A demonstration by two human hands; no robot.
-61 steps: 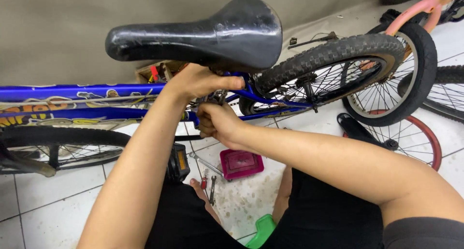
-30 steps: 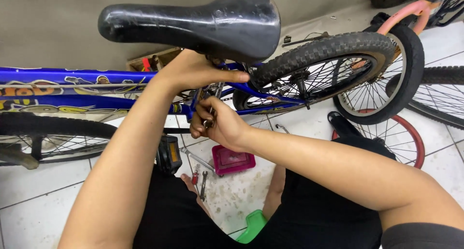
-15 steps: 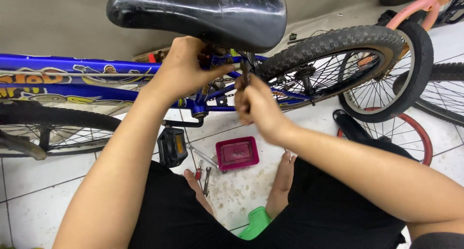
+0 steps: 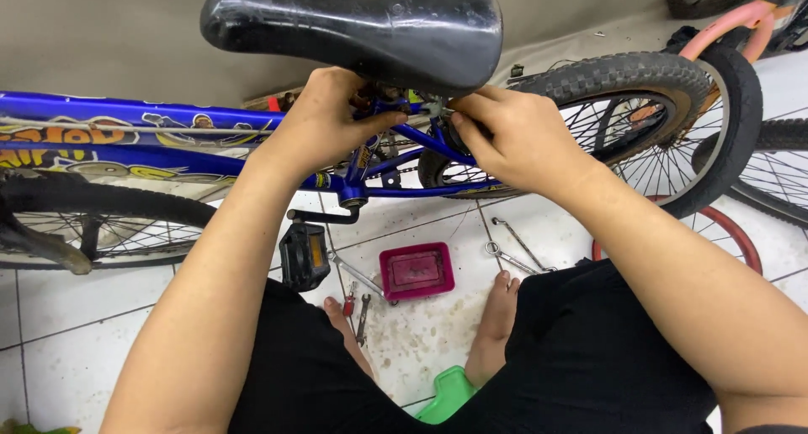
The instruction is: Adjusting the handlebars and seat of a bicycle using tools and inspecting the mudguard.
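A blue bicycle frame [image 4: 126,118] runs across the view with a black saddle [image 4: 362,26] on top. My left hand [image 4: 324,118] grips the seat post area just under the saddle. My right hand [image 4: 513,135] pinches the small bolt at the seat clamp [image 4: 431,108], fingers closed on it. Both hands meet beneath the saddle. The rear tyre [image 4: 627,76] sits just right of my right hand. A black pedal [image 4: 303,255] hangs below my left forearm.
On the tiled floor lie a small magenta tray [image 4: 416,271], two spanners [image 4: 513,249], a red-handled tool [image 4: 348,303] and a green object [image 4: 446,394]. Another wheel [image 4: 84,219] is at left, a pink-framed bicycle [image 4: 732,21] and more wheels at right. My bare feet rest near the tray.
My right hand has risen from the lower frame near the crank up to the seat clamp. My left hand has slid up under the saddle. The view has shifted closer.
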